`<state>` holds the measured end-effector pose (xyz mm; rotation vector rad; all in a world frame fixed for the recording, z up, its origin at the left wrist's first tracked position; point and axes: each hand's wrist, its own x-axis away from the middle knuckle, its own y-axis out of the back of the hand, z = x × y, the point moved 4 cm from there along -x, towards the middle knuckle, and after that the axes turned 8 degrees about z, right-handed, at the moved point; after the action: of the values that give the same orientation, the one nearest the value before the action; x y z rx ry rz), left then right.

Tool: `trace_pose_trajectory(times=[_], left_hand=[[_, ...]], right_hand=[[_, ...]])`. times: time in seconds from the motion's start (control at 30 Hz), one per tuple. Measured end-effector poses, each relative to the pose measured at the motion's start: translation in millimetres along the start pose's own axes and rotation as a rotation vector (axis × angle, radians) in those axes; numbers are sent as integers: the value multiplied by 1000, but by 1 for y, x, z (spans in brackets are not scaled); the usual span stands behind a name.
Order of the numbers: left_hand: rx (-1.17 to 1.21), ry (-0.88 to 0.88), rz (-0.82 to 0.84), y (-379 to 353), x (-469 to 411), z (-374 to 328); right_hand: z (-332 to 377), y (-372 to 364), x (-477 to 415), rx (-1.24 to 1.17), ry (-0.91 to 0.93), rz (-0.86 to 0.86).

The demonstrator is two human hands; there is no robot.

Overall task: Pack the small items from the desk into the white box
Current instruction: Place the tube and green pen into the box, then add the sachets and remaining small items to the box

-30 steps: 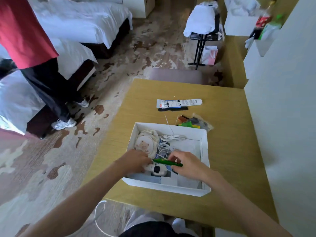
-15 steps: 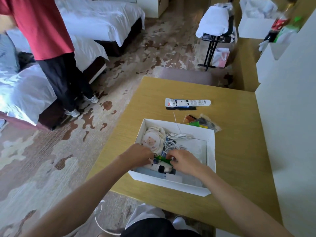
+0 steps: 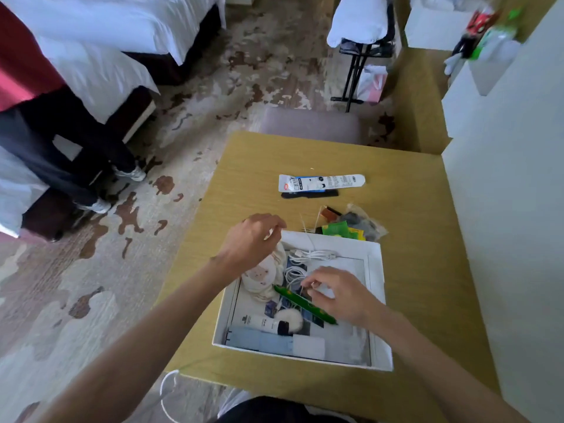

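**White box half packed, both hands over it**

Yellow-brown wood shows all round the white box (image 3: 377,300), which sits at the near edge of the table (image 3: 427,270). Inside it lie a coiled white cable (image 3: 311,256), a round cream pouch with a small face (image 3: 262,274), a green pen (image 3: 305,305) lying slantwise, a white tube with a black cap (image 3: 265,324) and a pale blue flat pack (image 3: 274,341) along the near wall.

The right hand (image 3: 338,296) hangs just above the pen, its grip pinched together at the fingertips; whether anything is between them I cannot tell. The left hand (image 3: 253,239) is over the box's far left corner, fingers curled loosely, holding nothing I can see.

Beyond the box, on the table, rest a clear bag of coloured bits (image 3: 354,225), a white labelled tube (image 3: 320,182) and a black stick (image 3: 308,194) just beside it. A person in red top and dark trousers (image 3: 45,126) stands by the bed (image 3: 106,65).
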<state>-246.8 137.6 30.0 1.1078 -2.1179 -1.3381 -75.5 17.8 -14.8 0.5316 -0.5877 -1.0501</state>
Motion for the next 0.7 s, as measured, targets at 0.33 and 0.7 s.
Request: trace_pose_trajectory(times=[0.33, 0.7], left_hand=[[14, 3, 569, -57, -104, 39], [-7, -88, 806, -115, -164, 35]], right_hand=[[-59, 101, -45, -58, -308, -322], [-110, 100, -115, 382, -581, 99]])
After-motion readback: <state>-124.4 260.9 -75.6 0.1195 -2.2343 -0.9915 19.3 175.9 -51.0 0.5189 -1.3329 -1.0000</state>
